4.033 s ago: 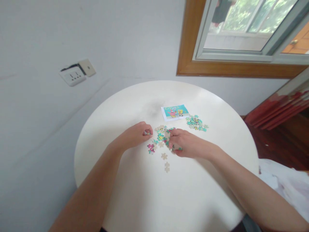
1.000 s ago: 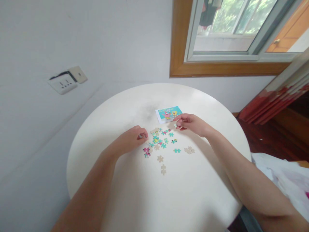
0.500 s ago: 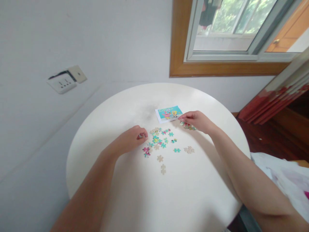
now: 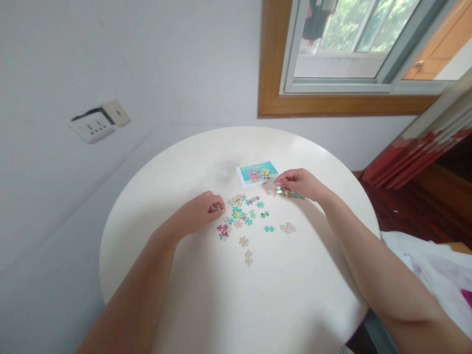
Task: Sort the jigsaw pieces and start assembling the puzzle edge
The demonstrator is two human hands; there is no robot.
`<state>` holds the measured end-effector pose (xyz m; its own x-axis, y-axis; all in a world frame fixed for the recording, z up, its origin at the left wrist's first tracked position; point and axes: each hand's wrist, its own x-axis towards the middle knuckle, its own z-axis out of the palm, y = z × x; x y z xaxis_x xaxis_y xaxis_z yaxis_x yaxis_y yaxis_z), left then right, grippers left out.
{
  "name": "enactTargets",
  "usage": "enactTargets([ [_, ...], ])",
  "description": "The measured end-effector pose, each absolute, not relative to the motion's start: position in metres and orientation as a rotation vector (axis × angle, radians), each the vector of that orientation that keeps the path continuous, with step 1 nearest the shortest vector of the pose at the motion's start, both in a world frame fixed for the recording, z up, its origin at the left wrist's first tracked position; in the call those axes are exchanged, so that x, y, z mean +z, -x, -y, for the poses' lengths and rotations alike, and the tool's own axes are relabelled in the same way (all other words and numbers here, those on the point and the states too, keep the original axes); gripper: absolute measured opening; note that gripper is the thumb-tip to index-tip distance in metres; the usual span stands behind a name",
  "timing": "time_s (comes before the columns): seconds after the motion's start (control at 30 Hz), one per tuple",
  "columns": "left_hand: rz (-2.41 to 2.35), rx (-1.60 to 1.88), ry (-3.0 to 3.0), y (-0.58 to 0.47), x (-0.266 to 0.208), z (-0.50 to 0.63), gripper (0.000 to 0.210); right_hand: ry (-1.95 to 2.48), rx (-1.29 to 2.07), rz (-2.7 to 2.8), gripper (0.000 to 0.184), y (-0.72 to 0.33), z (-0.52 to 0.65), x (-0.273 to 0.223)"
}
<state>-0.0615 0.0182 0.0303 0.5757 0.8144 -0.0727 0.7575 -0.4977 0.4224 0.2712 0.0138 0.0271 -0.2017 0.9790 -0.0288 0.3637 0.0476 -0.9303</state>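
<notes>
My right hand (image 4: 303,184) is at the right edge of a picture card (image 4: 256,174) that shows cartoon figures on turquoise. Its thumb and fingers pinch a small jigsaw puzzle piece (image 4: 279,189), above a cluster of other pieces (image 4: 297,195) partly hidden under the hand. My left hand (image 4: 204,210) rests with curled fingers just left of a loose heap of puzzle pieces (image 4: 238,212). Whether a piece sits inside those curled fingers is hidden. Several pieces lie coloured side up in turquoise, yellow and pink; others show a plain beige back, such as one piece (image 4: 244,241) nearer me.
A round white table (image 4: 206,295) carries everything. Behind it stands a white wall with a socket (image 4: 94,127) and a wood-framed window (image 4: 271,88). A red and cream curtain (image 4: 401,147) hangs at right, with white plastic-like material (image 4: 413,260) below.
My right fingers have tilted and lifted a puzzle piece slightly, and the pieces under that hand have shifted. My left hand stays in place. The view has moved very slightly.
</notes>
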Motion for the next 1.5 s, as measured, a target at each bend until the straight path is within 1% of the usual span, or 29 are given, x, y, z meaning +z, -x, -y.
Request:
enactTargets([
  [0.3,-1.27,0.176,-2.398,0.06,0.032,-0.017,0.032,1.494,0.925,1.709,0.021,-0.295,-0.023,0.018],
  [0.5,-1.269,0.2,-2.37,0.059,0.034,-0.016,0.032,1.569,0.889,1.745,0.02,-0.303,-0.027,0.01],
  [0.67,-1.274,0.179,-2.373,0.058,0.034,-0.017,0.033,1.628,0.791,1.833,0.02,-0.3,-0.026,0.011],
  [0.87,-1.271,0.172,-2.374,0.061,0.031,-0.017,0.033,1.682,0.498,1.994,0.022,-0.299,-0.026,0.017],
  [0.93,-1.27,0.18,-2.373,0.061,0.031,-0.017,0.033,1.684,0.459,2.009,0.022,-0.299,-0.025,0.02],
  [1.1,-1.283,0.188,-2.362,0.059,0.033,-0.015,0.034,1.649,0.547,2.127,0.022,-0.29,-0.011,0.039],
  [1.33,-1.307,0.207,-2.282,0.065,0.038,-0.018,0.029,1.639,1.046,2.524,0.02,-0.263,0.024,0.06],
  [1.4,-1.327,0.213,-2.275,0.069,0.04,-0.019,0.03,1.739,1.067,2.562,0.022,-0.257,0.032,0.063],
  [1.5,-1.342,0.22,-2.292,0.074,0.044,-0.019,0.032,1.889,1.004,2.581,0.023,-0.251,0.041,0.067],
])
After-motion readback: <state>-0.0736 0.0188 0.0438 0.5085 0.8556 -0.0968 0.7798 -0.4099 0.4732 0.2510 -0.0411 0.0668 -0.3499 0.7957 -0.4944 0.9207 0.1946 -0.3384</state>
